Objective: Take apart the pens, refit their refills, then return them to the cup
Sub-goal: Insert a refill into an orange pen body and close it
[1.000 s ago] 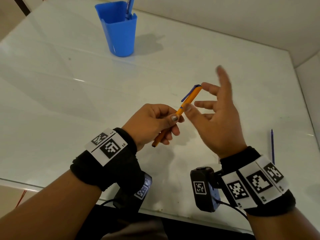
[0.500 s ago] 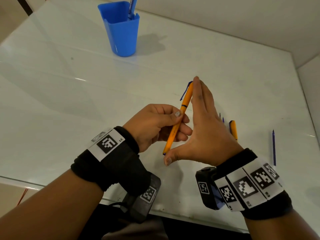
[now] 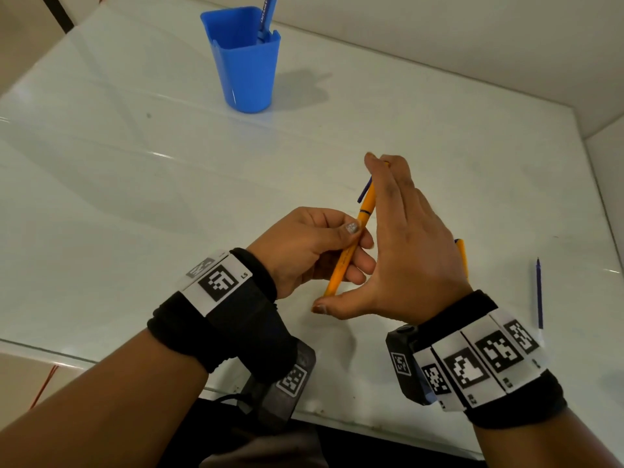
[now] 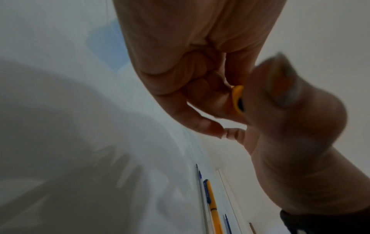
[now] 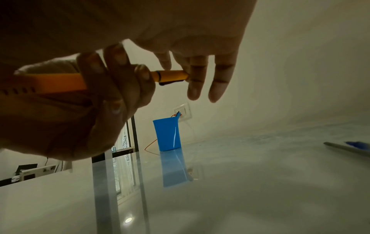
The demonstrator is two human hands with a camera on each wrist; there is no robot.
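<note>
Left hand [image 3: 305, 246] first: I see its fingers and thumb curled round the lower barrel of the orange pen [image 3: 351, 246], held tilted above the white table [image 3: 135, 184]. Right hand [image 3: 410, 255] is flat, fingers straight, pressed against the pen's clip end. Behind it lie another orange pen [image 3: 462, 256] and a blue refill [image 3: 539, 292]; the blue cup [image 3: 246, 62] stands far back.
</note>
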